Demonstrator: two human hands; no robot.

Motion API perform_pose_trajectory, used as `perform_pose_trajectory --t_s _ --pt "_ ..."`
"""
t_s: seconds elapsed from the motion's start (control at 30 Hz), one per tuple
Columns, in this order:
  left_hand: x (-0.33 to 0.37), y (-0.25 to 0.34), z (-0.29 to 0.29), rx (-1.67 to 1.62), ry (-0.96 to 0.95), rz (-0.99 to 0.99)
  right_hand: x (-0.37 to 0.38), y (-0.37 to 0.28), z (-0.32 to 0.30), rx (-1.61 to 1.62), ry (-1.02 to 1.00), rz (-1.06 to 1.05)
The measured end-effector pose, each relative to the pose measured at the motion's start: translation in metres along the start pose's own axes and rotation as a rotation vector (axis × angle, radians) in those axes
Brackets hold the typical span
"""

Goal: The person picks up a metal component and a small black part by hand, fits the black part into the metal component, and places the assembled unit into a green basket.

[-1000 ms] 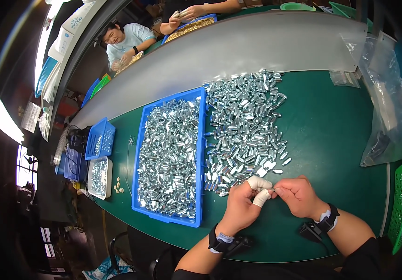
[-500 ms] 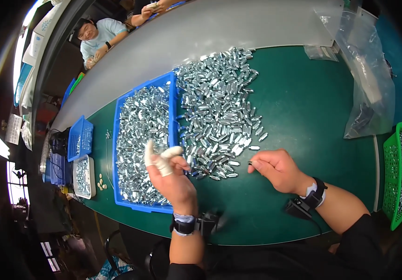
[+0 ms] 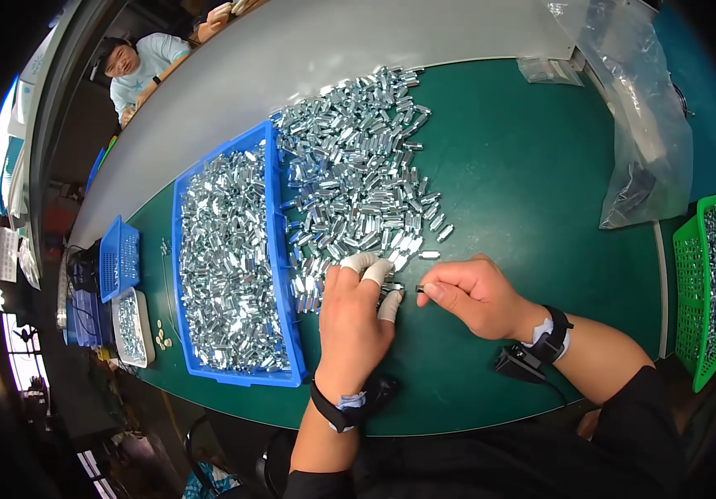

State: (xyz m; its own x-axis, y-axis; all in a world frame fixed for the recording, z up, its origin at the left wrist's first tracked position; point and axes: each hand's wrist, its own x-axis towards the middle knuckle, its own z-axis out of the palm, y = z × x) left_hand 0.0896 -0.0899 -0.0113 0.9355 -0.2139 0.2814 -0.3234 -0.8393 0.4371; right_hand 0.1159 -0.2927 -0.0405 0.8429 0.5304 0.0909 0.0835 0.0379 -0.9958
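My left hand (image 3: pixel 351 320), with white finger covers on several fingertips, is at the near edge of a heap of silver metal pieces (image 3: pixel 358 183). Its thumb and forefinger close round one short silver metal piece (image 3: pixel 395 287), whose end points toward my other hand. Just to the right, my right hand (image 3: pixel 481 298) pinches a small dark piece (image 3: pixel 420 289) between thumb and forefinger. Most of that piece is hidden by the fingers. A small gap separates the two hands' fingertips. One loose silver piece lies just beyond my right fingertips.
A blue tray (image 3: pixel 279 249) full of similar silver pieces stands left of the heap. Farther left are a blue basket (image 3: pixel 119 258) and a white tray (image 3: pixel 146 328). At right are a green basket (image 3: pixel 688 291) and a clear plastic bag (image 3: pixel 649 141). A person (image 3: pixel 146 66) sits beyond the grey partition.
My left hand has moved from over the blue tray rightward to the heap's near edge and closed on a silver piece. My right hand still pinches the dark piece. The whole view has shifted slightly.
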Motion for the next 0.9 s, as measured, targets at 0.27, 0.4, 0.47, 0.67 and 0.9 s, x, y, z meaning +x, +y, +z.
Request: perform_pose_trajectory --t_s 0.27,0.4,0.47,0.67,0.9 --pt "-0.005 -0.003 0.0 -0.066 -0.042 -0.08 0.001 -0.008 -0.003 -0.01 -0.049 0.042" --pt "-0.004 -0.006 0.004 -0.166 0.077 -0.05 0.0 -0.005 0.002 -0.029 0.026 -0.033" --pt "-0.002 -0.004 0.0 -0.182 0.107 -0.048 -0.002 -0.01 -0.003 -0.034 0.004 0.025" --pt "-0.01 0.012 -0.01 -0.58 0.047 -0.376 -0.001 -0.013 -0.004 -0.052 -0.031 0.056" --pt "-0.013 0.006 -0.004 -1.011 -0.11 -0.413 -0.003 -0.006 0.004 -0.066 0.013 -0.006"
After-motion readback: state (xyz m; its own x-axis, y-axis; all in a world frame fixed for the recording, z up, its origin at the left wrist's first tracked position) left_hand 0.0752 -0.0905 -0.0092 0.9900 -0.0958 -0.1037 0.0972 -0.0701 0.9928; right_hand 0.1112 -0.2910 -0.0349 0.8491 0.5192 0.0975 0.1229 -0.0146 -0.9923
